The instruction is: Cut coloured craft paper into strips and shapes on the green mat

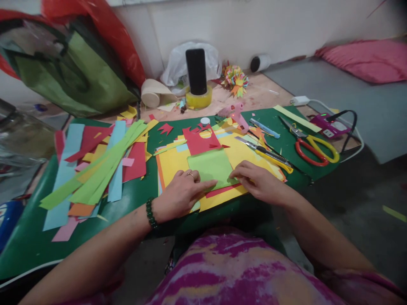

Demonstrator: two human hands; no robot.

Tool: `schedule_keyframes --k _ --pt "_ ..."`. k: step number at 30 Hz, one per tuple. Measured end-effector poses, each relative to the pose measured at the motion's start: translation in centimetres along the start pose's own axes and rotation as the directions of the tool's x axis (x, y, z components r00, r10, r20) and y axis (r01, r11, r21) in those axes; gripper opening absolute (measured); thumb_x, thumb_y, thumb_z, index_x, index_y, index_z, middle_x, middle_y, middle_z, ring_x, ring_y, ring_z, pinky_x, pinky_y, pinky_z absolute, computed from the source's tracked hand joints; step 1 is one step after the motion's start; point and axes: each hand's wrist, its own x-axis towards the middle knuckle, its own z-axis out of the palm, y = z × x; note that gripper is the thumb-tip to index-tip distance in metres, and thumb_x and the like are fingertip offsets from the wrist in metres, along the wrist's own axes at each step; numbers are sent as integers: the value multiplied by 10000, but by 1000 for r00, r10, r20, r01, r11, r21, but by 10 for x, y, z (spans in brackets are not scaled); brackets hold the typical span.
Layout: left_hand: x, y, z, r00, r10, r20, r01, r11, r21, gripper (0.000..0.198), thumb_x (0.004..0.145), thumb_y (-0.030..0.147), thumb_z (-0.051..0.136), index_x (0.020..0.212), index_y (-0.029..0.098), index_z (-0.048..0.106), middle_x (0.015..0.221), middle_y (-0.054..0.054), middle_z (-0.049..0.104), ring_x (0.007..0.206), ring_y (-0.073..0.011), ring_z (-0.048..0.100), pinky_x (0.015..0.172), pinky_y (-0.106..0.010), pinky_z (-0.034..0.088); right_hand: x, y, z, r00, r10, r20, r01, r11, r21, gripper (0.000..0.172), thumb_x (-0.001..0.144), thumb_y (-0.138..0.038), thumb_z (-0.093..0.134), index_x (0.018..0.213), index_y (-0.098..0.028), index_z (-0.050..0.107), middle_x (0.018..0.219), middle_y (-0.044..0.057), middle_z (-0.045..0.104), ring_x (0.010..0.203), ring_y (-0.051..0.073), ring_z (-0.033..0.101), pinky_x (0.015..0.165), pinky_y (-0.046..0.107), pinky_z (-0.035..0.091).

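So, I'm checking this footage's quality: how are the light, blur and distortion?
Head view: dim, soft light, a faint shadow beside the left hand on the green paper; head view: the green bag looks soft toward the left edge; head view: forearms look stretched toward the bottom corners.

Left hand (182, 192) on green paper (211, 166), right hand (258, 181) at its edge

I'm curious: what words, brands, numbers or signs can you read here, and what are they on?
No text can be read with certainty.
Blue item at the left edge: white marking, cut off and too blurred.
Purple electrical box: small pale marks, too small.
Smartphone: dark screen, no text visible.
Light green paper: no writing visible.
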Motion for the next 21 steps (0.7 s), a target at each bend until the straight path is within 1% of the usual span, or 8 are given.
schedule_keyframes --k 2,4,6,8,13,18,21 --pt "0 -2 1 999 31 9 -31 1000 2 379 994 301 397 1326 361 568 894 -64 536 829 -202 497 765 -345 356 0 -2 -2 1000 9 17 -9 1000 6 249 904 -119 394 979 -196 619 952 68 583 844 169 598 766 303 482" --pt "1 -2 2 998 62 17 -62 998 26 380 996 301 396 1327 379 564 891 -63 529 827 -199 494 760 -343 344 2 -5 -2 999 41 28 -41 999 2 210 936 -194 404 939 -190 614 936 64 573 827 170 587 763 312 473" --pt "1 -2 3 996 81 26 -82 995 61 391 993 295 406 1345 396 542 899 -64 524 815 -198 487 757 -346 336 3 -7 0 997 80 25 -80 997 -5 209 953 -282 429 877 -190 600 903 53 557 789 165 572 733 308 461" --pt "1 -2 4 995 93 40 -96 990 101 413 982 280 427 1363 412 515 912 -66 522 806 -198 482 755 -349 332 4 -8 3 994 110 11 -110 994 -18 225 949 -322 456 813 -192 581 871 40 543 751 157 556 699 298 445" --pt "1 -1 5 993 109 54 -116 978 173 459 973 249 438 1394 431 466 922 -65 515 814 -201 476 747 -342 326 4 -7 10 988 153 -30 -154 988 -30 209 926 -297 507 760 -190 574 847 27 535 708 140 542 658 279 418" --pt "1 -1 4 991 117 62 -127 972 196 488 972 236 437 1413 442 432 915 -61 512 803 -195 471 741 -336 330 4 -7 10 988 152 -41 -154 987 -40 228 933 -302 502 751 -188 576 854 30 548 716 139 548 661 276 418" --pt "1 0 3 991 114 72 -127 972 199 496 967 236 442 1419 439 425 913 -63 510 813 -204 473 740 -340 334 4 -7 10 988 150 -40 -152 987 -47 240 932 -323 509 745 -190 580 851 28 549 703 135 546 648 270 424"
